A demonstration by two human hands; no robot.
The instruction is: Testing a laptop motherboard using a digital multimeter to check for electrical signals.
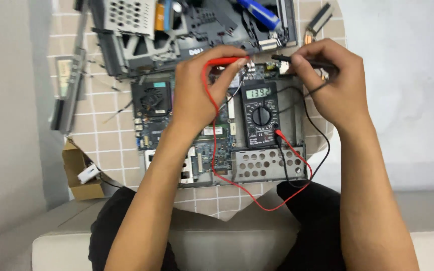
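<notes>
Hands at upper centre pinch meter probes, left hand (197,90) on the red probe (225,60), right hand (335,83) on the black probe (297,59), touching an opened laptop board (212,145) (meter (260,114) already showing a reading), testing apparently underway.

Left hand (197,93) pinching red probe (225,60), right hand (335,83) gripping black probe (297,59), both tips on an opened laptop board (212,145) (fan exposed), multimeter (260,114) between them

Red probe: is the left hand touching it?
Touching. The head view shows the left hand pinching the red probe between thumb and fingers, no gap, above the multimeter.
</notes>
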